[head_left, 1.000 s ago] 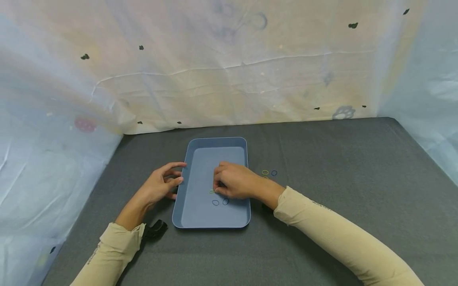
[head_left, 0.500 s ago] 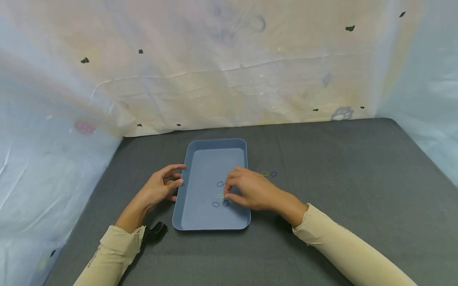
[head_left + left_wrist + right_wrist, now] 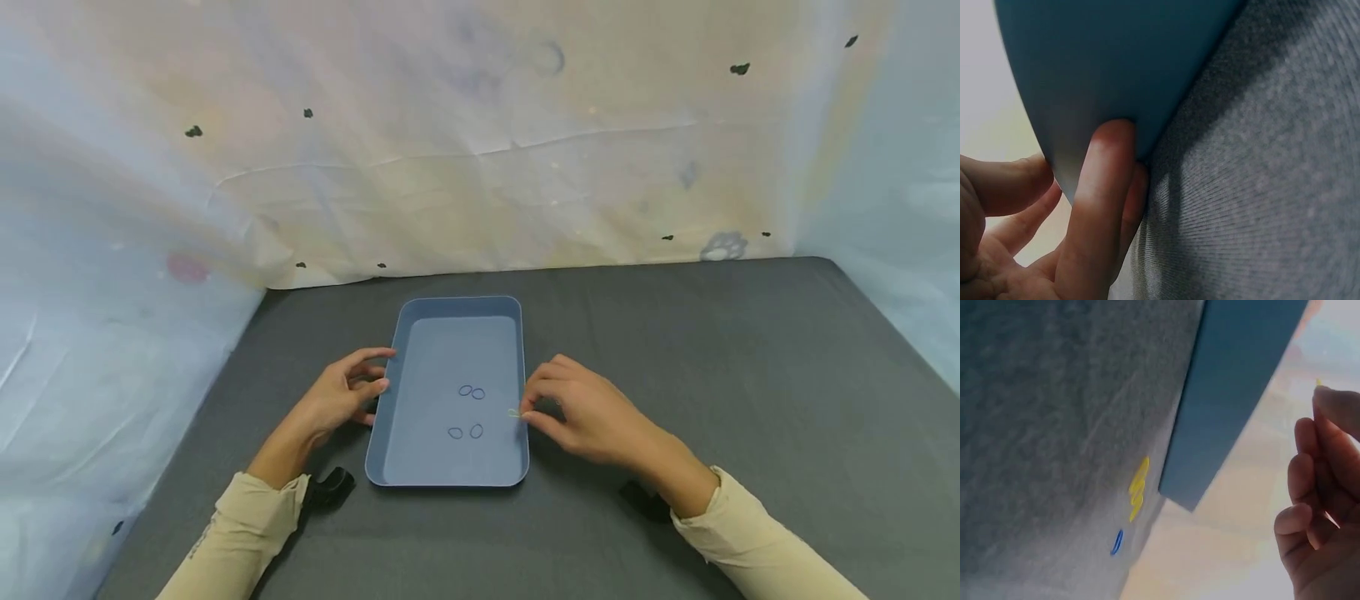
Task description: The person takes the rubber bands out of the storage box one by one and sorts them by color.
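Right now my right hand (image 3: 592, 412) pinches a thin yellow rubber band (image 3: 513, 412) over the blue plastic tray's (image 3: 450, 475) right rim; my left hand (image 3: 341, 396) grips its left rim.

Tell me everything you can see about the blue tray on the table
The blue tray is a shallow rounded-corner rectangle, plastic by its look, lying flat on the grey cloth table. Four small blue bands lie inside in two pairs. The left hand holds its left edge; the right hand pinches a yellow band at its right rim.
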### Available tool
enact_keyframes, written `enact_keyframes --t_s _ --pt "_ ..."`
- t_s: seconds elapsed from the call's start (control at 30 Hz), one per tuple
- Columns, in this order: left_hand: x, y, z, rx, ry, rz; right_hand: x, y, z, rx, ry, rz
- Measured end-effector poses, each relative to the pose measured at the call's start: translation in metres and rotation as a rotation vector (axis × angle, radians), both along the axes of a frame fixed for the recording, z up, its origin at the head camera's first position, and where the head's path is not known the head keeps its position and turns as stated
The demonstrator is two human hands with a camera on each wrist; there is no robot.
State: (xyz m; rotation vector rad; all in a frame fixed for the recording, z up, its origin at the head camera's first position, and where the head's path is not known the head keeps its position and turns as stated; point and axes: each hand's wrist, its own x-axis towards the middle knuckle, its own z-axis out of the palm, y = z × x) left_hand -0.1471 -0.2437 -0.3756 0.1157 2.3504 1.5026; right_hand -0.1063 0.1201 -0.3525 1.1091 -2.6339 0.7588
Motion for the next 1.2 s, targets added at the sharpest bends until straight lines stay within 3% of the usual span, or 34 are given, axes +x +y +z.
enact_keyframes --t_s 0.33,0.67,1.2 --pt "0.0 -0.004 0.005 -0.037 0.026 0.006 -0.006 0.018 0.005 -0.079 0.007 -0.063" --pt "0.001 -0.005 0.0 -0.034 0.022 0.009 -0.012 0.033 -0.001 0.042 -0.024 -0.092" --pt "-0.001 0.0 -0.003 -0.017 0.003 0.008 -0.025 0.049 -0.019 0.154 0.009 0.009"
